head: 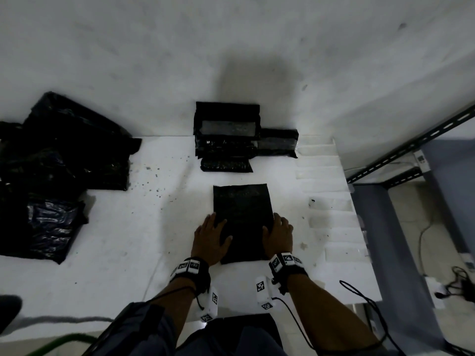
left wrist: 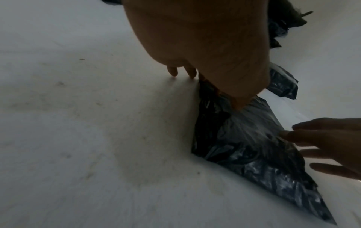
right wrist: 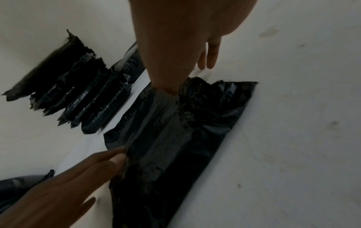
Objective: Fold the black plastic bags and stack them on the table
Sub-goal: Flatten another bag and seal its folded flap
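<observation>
A flat black bag (head: 243, 217) lay on the white surface (head: 154, 227) at centre. The left hand (head: 209, 237) at 9 o'clock and the right hand (head: 279, 235) at 3 o'clock pressed its edges, fingers released and straight. Folded bags (head: 227, 137) were stacked at 12 o'clock, unfolded bags (head: 64, 160) at 10 o'clock.

Black bag (head: 243, 217) flat; folded stack (head: 227, 136) beyond.
</observation>
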